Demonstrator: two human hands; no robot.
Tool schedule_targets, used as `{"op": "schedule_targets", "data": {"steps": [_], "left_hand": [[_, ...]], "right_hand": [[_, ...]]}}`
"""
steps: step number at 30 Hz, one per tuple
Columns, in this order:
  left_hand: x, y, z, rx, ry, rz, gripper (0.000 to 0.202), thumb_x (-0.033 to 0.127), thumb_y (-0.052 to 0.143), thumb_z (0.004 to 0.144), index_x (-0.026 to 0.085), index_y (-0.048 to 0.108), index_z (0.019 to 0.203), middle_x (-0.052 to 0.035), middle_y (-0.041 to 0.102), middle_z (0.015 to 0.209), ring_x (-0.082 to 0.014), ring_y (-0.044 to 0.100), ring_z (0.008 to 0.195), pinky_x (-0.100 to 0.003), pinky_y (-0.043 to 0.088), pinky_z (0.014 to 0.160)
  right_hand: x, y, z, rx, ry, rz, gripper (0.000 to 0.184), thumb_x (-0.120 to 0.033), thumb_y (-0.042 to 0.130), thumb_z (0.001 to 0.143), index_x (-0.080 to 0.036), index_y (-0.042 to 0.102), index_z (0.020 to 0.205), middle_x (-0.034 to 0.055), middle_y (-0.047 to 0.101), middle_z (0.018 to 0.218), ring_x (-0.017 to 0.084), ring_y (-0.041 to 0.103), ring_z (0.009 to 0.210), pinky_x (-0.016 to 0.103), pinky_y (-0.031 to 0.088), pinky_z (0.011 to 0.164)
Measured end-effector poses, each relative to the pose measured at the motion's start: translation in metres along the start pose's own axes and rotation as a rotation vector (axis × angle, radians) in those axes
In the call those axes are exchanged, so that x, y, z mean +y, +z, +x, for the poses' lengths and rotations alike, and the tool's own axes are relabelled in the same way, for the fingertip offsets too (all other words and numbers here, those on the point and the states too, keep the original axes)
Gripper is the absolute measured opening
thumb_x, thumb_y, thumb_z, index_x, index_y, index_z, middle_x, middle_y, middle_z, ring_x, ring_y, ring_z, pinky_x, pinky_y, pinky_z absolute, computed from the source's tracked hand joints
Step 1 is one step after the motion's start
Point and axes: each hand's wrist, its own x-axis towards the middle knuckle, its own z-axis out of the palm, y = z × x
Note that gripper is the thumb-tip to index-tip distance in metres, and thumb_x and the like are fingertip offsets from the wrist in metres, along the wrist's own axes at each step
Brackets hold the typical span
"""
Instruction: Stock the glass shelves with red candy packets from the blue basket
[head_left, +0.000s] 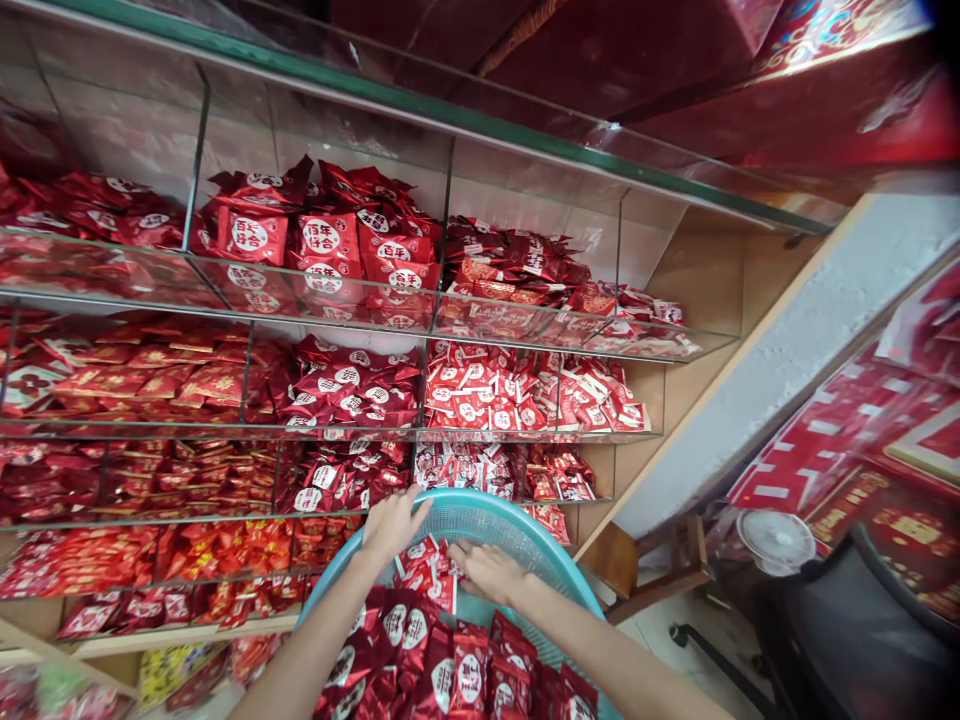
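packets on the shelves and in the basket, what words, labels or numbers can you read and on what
"百年好合": in white circles on the red packets, upper middle shelf compartment.
basket packets: white round labels, too blurred to read.
flat gold-printed packets, left shelves: print too small to read.
red posters, right: gold characters, too blurred to read.
No numbers or price signs can be read.

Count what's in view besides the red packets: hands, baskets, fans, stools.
hands: 2 (left hand, right hand)
teal basket: 1
white fan: 1
wooden stool: 1
total: 5
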Motion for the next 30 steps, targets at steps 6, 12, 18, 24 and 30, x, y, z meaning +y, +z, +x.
{"op": "schedule_targets", "data": {"steps": [6, 12, 18, 24, 30], "left_hand": [[0.003, -0.003, -0.002, -0.030, -0.015, -0.003, 0.051, 0.053, 0.017, 0.084, 0.025, 0.051, 0.109, -0.0065, 0.064, 0.094, -0.0181, 0.059, 0.085, -0.026, 0.039, 0.069], [0.003, -0.004, -0.001, -0.018, -0.022, -0.009, 0.048, 0.052, 0.020, 0.084, 0.024, 0.050, 0.110, -0.0064, 0.064, 0.093, -0.0197, 0.059, 0.085, -0.027, 0.040, 0.069], [0.001, -0.001, 0.000, -0.008, -0.025, -0.015, 0.049, 0.053, 0.020, 0.084, 0.023, 0.050, 0.110, -0.0077, 0.064, 0.093, -0.0207, 0.060, 0.085, -0.028, 0.041, 0.067], [-0.001, 0.000, 0.000, 0.005, -0.003, -0.024, 0.049, 0.053, 0.019, 0.084, 0.024, 0.050, 0.108, -0.0068, 0.065, 0.091, -0.0200, 0.060, 0.082, -0.027, 0.041, 0.066], [0.002, -0.003, -0.001, -0.013, -0.014, -0.014, 0.049, 0.052, 0.019, 0.084, 0.024, 0.050, 0.110, -0.0069, 0.064, 0.093, -0.0197, 0.060, 0.084, -0.028, 0.041, 0.068]], "right_hand": [[-0.006, -0.011, 0.003, 0.014, -0.035, -0.039, 0.034, -0.014, 0.051, 0.073, -0.026, 0.044, 0.104, 0.0063, 0.056, 0.102, 0.019, 0.059, 0.076, 0.030, 0.041, 0.064], [-0.021, -0.092, -0.003, 0.205, -0.091, -0.120, 0.020, -0.020, 0.031, 0.087, -0.024, 0.047, 0.099, 0.0046, 0.056, 0.093, 0.016, 0.057, 0.074, 0.028, 0.039, 0.062], [-0.034, -0.179, 0.007, 0.697, 0.070, 0.016, 0.018, -0.025, 0.031, 0.087, -0.019, 0.048, 0.092, 0.0053, 0.056, 0.087, 0.016, 0.051, 0.081, 0.026, 0.036, 0.071], [-0.030, -0.199, 0.037, 0.706, 0.422, 0.031, 0.031, -0.048, 0.047, 0.076, -0.018, 0.047, 0.083, 0.0074, 0.058, 0.079, 0.022, 0.051, 0.079, 0.030, 0.033, 0.066], [-0.023, -0.196, 0.049, 0.655, 0.469, 0.126, 0.031, -0.047, 0.051, 0.072, -0.018, 0.046, 0.082, 0.0054, 0.058, 0.079, 0.018, 0.052, 0.074, 0.027, 0.032, 0.060]]}}
